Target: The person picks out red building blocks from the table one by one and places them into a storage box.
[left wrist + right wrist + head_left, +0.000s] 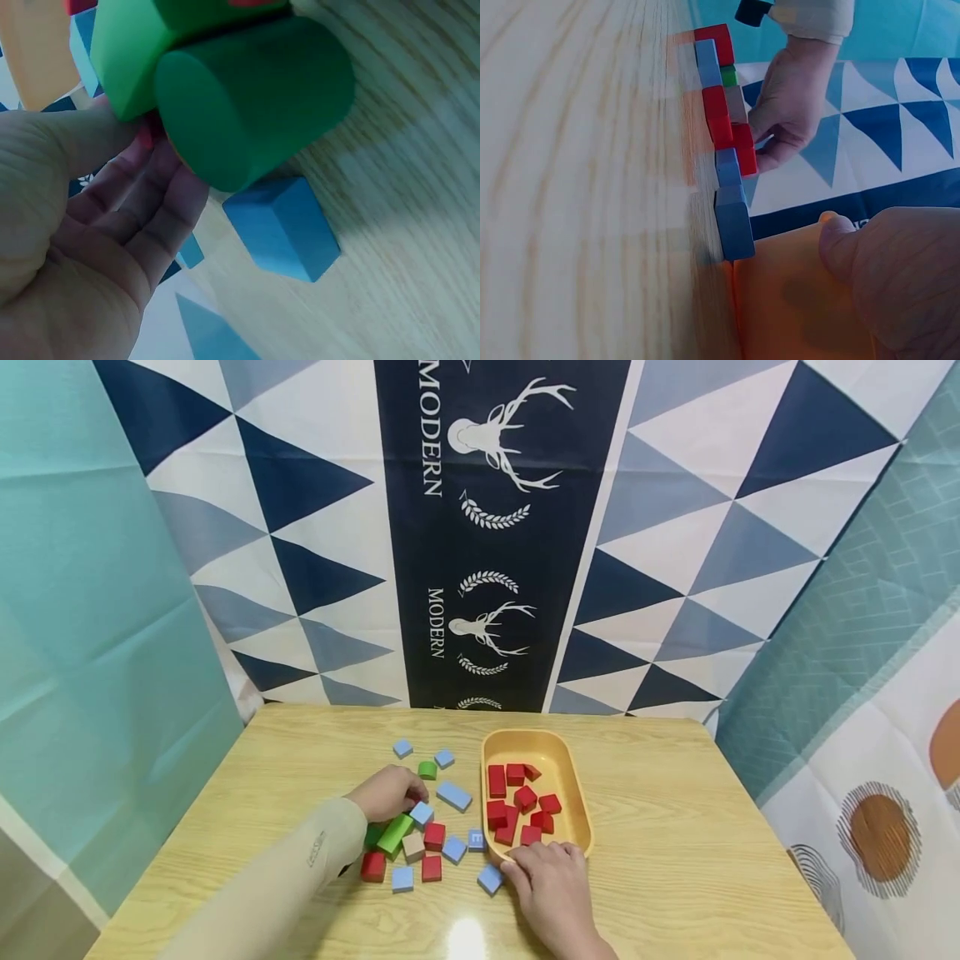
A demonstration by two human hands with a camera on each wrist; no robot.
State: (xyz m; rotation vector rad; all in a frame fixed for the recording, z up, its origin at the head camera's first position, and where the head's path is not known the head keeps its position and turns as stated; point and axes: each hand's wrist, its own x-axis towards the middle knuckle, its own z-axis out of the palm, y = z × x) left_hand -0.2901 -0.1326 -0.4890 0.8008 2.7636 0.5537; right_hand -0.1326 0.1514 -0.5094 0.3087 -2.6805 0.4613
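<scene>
In the head view my left hand (386, 792) reaches into a pile of coloured wooden blocks. Its thumb and fingers pinch a red block (152, 129), mostly hidden behind the hand and the green blocks. A dark green cylinder (255, 101) lies right at the fingers, with a bright green block (396, 835) beside it and a blue block (285, 229) close by. My right hand (553, 889) grips the near rim of a yellow tray (581, 793), its thumb at the edge in the right wrist view. Several red blocks (525, 798) lie inside the tray.
Near the pile sit a plain wooden block (413, 847), red blocks (434, 837) and several blue blocks (453, 849). One blue block (491, 879) lies by the tray's near left corner. Farther back are a long blue block (454, 796) and a small green block (427, 770).
</scene>
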